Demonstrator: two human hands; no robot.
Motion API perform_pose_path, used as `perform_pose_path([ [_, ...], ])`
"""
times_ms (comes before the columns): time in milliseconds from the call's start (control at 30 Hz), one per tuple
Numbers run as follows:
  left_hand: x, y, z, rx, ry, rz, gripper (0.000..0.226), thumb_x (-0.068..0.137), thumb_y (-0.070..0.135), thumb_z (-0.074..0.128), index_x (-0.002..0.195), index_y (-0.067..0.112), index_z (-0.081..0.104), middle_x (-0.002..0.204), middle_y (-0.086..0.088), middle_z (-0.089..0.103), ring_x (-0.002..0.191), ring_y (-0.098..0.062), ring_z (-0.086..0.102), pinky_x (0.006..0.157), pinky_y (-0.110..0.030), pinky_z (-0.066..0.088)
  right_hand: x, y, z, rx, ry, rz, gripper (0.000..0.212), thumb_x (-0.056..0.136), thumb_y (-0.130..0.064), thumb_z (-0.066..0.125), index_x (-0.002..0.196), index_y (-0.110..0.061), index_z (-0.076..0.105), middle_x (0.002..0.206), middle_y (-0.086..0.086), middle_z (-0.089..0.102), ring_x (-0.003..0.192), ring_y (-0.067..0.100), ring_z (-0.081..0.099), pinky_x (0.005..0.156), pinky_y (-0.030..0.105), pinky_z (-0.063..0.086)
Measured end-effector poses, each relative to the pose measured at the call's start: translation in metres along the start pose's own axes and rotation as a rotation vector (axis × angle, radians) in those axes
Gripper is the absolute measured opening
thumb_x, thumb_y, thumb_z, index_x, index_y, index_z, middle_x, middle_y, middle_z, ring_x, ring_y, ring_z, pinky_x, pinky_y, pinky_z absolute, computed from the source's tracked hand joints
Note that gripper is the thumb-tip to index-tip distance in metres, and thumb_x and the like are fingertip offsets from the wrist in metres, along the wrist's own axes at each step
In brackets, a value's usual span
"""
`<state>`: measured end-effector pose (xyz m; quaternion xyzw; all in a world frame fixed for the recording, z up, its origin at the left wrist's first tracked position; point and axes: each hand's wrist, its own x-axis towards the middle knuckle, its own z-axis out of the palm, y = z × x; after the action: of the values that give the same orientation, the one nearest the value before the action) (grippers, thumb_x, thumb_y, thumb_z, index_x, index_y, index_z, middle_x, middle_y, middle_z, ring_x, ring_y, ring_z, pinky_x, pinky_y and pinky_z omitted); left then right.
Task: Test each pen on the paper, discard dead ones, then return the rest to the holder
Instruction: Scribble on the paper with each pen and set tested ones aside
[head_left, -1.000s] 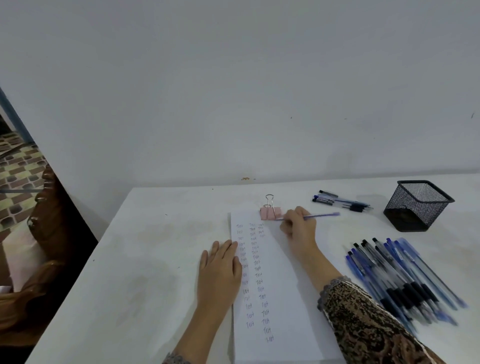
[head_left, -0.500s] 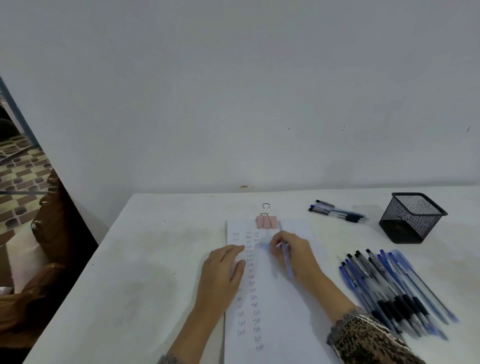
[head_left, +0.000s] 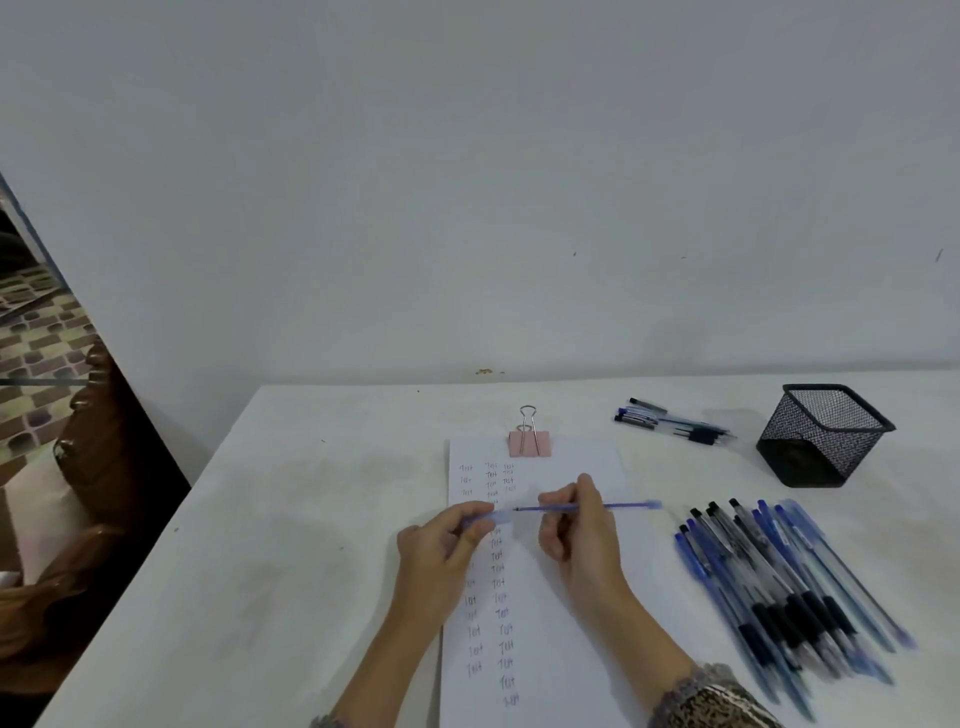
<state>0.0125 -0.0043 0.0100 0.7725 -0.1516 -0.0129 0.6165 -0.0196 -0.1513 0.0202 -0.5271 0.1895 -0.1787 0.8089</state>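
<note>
A white sheet of paper (head_left: 576, 460) with columns of small written test marks lies on the table, held at its top by a pink binder clip (head_left: 529, 442). My right hand (head_left: 582, 535) grips a blue pen (head_left: 628, 505) level above the sheet, tip pointing left. My left hand (head_left: 441, 556) pinches a translucent blue pen cap (head_left: 500, 517) just left of the tip. A black mesh holder (head_left: 823, 436) stands at the back right, and I see no pens in it. Several blue and black pens (head_left: 779, 587) lie in a pile to the right of the paper.
A small group of pens (head_left: 670, 421) lies apart near the wall, left of the holder. The white table (head_left: 311, 519) ends at its left edge beside a dark wooden chair (head_left: 88, 467). A plain wall rises right behind the table.
Half a second ago my right hand had the pen tip down on the paper and my left hand lay flat. Now the pen is lifted level and my left hand holds its cap at the tip.
</note>
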Motion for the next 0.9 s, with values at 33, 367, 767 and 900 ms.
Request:
perform_pose_path([
  [33, 0.000, 0.000, 0.000, -0.014, -0.007, -0.005, 0.010, 0.084, 0.018, 0.066, 0.088, 0.025, 0.071, 0.080, -0.006, 0.071, 0.069, -0.001, 0.060, 0.070, -0.011, 0.046, -0.002, 0.000, 0.001, -0.026, 0.005, -0.001, 0.044, 0.098, -0.023, 0.032, 0.065, -0.003, 0.053, 0.038, 0.006, 0.037, 0.034, 0.014, 0.026, 0.043, 0.025, 0.020],
  [367, 0.000, -0.003, -0.001, -0.012, -0.011, 0.034, 0.010, 0.084, 0.029, 0.066, 0.083, 0.038, 0.067, 0.081, 0.014, 0.071, 0.078, 0.001, 0.062, 0.078, -0.019, 0.045, -0.007, -0.005, 0.004, -0.043, -0.012, 0.007, 0.039, 0.093, -0.011, 0.036, 0.057, -0.006, 0.052, 0.039, 0.006, 0.036, 0.036, 0.015, 0.023, 0.041, 0.024, 0.019],
  [767, 0.004, -0.015, 0.000, 0.131, -0.089, 0.112, 0.018, 0.072, 0.065, 0.050, 0.084, 0.061, 0.062, 0.079, 0.019, 0.070, 0.080, -0.002, 0.062, 0.091, -0.051, 0.043, -0.010, -0.003, 0.004, -0.348, -0.248, -0.035, 0.030, 0.096, -0.015, 0.033, 0.069, -0.008, 0.045, 0.049, 0.004, 0.043, 0.045, 0.013, 0.030, 0.044, 0.019, 0.025],
  [900, 0.002, -0.012, -0.001, 0.112, -0.121, 0.145, 0.023, 0.077, 0.057, 0.049, 0.089, 0.047, 0.065, 0.077, 0.020, 0.070, 0.073, 0.002, 0.062, 0.087, -0.050, 0.045, -0.009, 0.002, 0.003, -0.600, -0.406, -0.192, 0.032, 0.084, -0.038, 0.030, 0.067, -0.011, 0.034, 0.050, -0.002, 0.037, 0.046, 0.005, 0.029, 0.050, 0.015, 0.025],
])
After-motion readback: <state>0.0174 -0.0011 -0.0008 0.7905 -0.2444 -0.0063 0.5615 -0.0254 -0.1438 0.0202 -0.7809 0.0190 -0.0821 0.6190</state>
